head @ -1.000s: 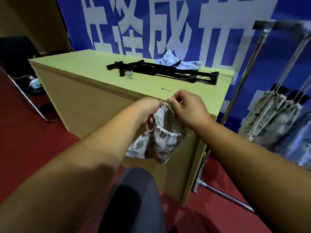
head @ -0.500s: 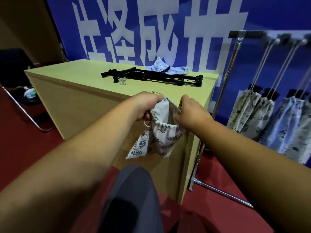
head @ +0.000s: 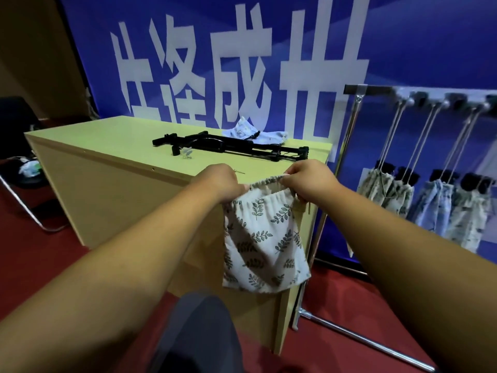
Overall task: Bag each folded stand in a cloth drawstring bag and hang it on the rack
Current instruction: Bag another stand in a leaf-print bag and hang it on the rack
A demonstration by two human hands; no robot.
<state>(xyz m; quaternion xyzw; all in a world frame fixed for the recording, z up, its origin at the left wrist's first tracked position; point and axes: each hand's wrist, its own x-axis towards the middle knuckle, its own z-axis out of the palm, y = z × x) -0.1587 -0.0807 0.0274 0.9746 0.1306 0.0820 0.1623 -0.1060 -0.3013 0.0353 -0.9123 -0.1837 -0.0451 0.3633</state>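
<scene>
Here left grip (head: 220,181) and right grip (head: 309,179) pinch the leaf-print bag (head: 265,238); behind, folded stand (head: 231,146) on table (head: 107,146), blue banner (head: 403,36) shows "成".

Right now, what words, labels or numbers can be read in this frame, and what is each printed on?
"成": third of four large white characters on the blue banner.
Other three characters: bottoms hidden behind the table, not surely readable.
No text visible on the cloth bag, folded stand or rack.

At twelve o'clock the blue banner (head: 416,44) carries four large white Chinese characters, partly cropped; only 成 reads surely.
</scene>
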